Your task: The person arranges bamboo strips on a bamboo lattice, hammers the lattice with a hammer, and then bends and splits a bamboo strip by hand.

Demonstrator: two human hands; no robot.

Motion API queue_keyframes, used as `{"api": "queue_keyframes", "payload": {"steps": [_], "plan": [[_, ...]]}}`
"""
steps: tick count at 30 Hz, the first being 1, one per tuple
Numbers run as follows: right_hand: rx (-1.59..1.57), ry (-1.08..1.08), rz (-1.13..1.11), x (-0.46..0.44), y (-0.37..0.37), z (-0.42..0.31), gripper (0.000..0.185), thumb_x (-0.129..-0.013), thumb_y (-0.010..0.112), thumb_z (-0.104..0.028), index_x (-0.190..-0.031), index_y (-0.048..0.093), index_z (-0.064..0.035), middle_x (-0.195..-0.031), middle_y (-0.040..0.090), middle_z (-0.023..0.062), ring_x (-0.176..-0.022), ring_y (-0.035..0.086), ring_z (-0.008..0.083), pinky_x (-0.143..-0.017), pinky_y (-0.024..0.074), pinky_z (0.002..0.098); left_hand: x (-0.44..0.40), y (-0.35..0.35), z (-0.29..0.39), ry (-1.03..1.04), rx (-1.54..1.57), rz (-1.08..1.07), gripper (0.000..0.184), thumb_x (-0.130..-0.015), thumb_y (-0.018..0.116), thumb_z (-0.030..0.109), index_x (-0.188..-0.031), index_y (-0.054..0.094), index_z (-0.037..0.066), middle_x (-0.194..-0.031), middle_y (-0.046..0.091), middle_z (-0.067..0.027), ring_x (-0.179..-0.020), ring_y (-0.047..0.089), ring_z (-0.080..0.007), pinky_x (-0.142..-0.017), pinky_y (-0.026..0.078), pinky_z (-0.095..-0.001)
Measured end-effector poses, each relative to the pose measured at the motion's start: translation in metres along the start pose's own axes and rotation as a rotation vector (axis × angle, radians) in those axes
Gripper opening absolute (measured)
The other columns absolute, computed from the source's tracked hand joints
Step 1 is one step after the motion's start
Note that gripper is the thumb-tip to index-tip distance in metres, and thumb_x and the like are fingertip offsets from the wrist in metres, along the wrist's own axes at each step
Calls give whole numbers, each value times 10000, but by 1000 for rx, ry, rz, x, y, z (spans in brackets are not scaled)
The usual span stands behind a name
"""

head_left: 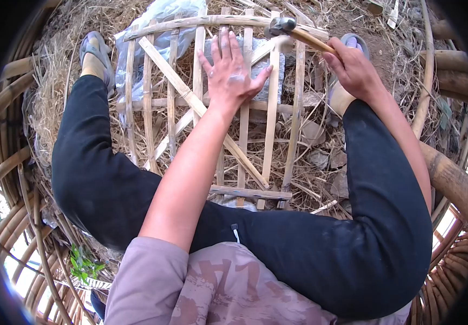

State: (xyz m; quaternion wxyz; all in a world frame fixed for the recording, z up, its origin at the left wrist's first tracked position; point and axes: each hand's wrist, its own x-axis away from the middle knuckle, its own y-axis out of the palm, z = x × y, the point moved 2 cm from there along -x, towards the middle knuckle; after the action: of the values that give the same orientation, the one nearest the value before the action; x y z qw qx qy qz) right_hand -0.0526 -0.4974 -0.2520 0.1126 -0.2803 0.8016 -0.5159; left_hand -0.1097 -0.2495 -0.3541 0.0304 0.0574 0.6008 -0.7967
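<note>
A frame of bamboo slats (243, 130) lies on the ground between my legs, with upright slats, crosspieces and diagonal strips. My left hand (228, 73) rests flat on its upper part, fingers spread. My right hand (353, 70) is wrapped round the wooden handle of a hammer (309, 39). The metal hammer head is over the top crosspiece (207, 21), near its right part. Whether it touches the bamboo cannot be made out.
Clear plastic sheeting (182, 10) lies under the frame's upper left. A flat grey block (277, 81) is beneath the slats. Dry straw (55, 108) and stones (313, 131) cover the ground. Curved bamboo poles (453, 176) stand on both sides.
</note>
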Motion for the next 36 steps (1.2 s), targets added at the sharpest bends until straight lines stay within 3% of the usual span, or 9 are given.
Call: {"api": "queue_keyframes", "payload": {"steps": [2,5,8,12,15,18,24,31,36], "plan": [[-21,-41,53,-1,-4,-8,209,-974,507,-267,-1001,494,-61,-690,592,188,-671,598,378,-611,444,462,1,1,0,1,10,15,1078,-783,507,731,-1454,219,-62,-1530,213,-202,-1411,206,-358,-1105,103,-656],[-40,171,-233,-5,11,5,206,-952,535,-241,-1025,533,-47,-720,605,199,-699,611,368,-645,463,453,-1,1,0,8,4,18,1076,-783,506,731,-1456,219,-58,-1530,217,-202,-1411,209,-359,-1106,102,-655],[-9,109,-223,3,10,9,222,-928,558,-225,-1044,577,-37,-752,623,198,-718,622,356,-668,477,441,0,-2,0,16,6,15,1071,-785,502,730,-1457,220,-55,-1532,217,-196,-1412,208,-358,-1110,97,-653],[-82,87,-160,1,4,4,238,-914,579,-229,-1049,595,-34,-710,622,174,-631,600,347,-608,462,411,0,0,1,4,-6,1,1064,-792,484,732,-1458,218,-53,-1536,215,-187,-1418,197,-356,-1118,85,-644],[-212,43,26,-2,0,-2,242,-911,585,-235,-1045,588,-33,-679,604,179,-598,581,348,-581,449,400,0,4,-1,5,-25,12,1057,-798,464,735,-1458,220,-54,-1537,212,-188,-1421,191,-356,-1123,79,-637],[-90,179,-74,-6,9,13,238,-911,580,-234,-1032,574,-28,-687,609,192,-635,601,364,-602,461,425,-1,4,0,7,-26,8,1052,-803,449,736,-1459,220,-54,-1541,203,-190,-1424,186,-358,-1128,69,-630],[101,195,-150,1,15,28,229,-906,579,-242,-998,554,-33,-748,627,220,-746,622,409,-667,476,489,-1,1,0,-9,-26,-27,1034,-816,434,725,-1471,202,-41,-1557,171,-179,-1433,163,-360,-1137,48,-615],[109,161,-161,1,15,28,235,-900,588,-245,-1003,553,-37,-755,627,220,-744,617,414,-665,475,489,0,5,-1,-24,-18,-45,1005,-833,410,712,-1480,197,-28,-1572,141,-166,-1452,108,-355,-1141,38,-607],[83,185,-182,1,16,28,236,-894,600,-239,-1003,553,-36,-759,627,221,-745,616,412,-667,474,485,0,2,0,-15,-20,-23,966,-832,441,689,-1454,275,-32,-1557,183,-181,-1441,144,-361,-1133,59,-620]]}}
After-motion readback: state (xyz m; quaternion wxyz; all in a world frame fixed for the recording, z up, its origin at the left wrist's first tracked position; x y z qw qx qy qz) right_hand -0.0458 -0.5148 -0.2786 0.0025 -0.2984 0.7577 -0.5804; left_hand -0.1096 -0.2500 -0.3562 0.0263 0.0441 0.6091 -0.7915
